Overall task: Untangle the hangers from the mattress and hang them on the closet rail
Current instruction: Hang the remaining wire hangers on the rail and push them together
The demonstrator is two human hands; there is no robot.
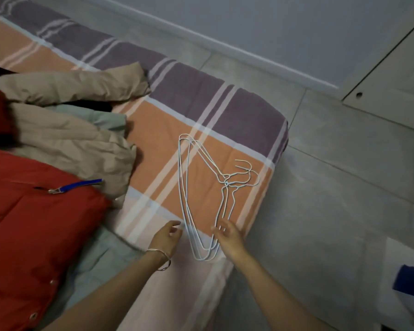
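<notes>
Head view:
- Hangers point(226, 181): bundle of thin, pale wire ones, several overlapped. They lie flat on the mattress near its corner. Hooks point twd the floor-side edge, wide ends run down twd the person.
- Mattress point(167, 130): plaid cover in orange, purple and white bands, set low on the floor.
- Left hand point(166, 237): just beside the bundle's left wire at the near end. Fingers loosely curled, grip slack, nothing held. Can't tell if the fingertips touch the wire.
- Right hand point(228, 236): at the bundle's right side near the same end. Fingers relaxed and spread at the wires, grip wide, not closed round anything.
- Bracelet point(161, 260): thin metal bangle on the left wrist.
- Red jacket point(34, 223): padded, on the mattress at left, well apart from the bundle. Has a blue zip pull point(81, 183) and snap studs.
- Beige jacket point(65, 144): crumpled, partly under the red one.
- Pale green garment point(105, 118): partly covered by the beige.
- Floor point(344, 187): grey tiles, right of the mattress.
- White panel point(392, 75): top right, w/ a round hole.
- Blue item point(411, 280): at the frame's right edge, cut off, unidentifiable.
</notes>
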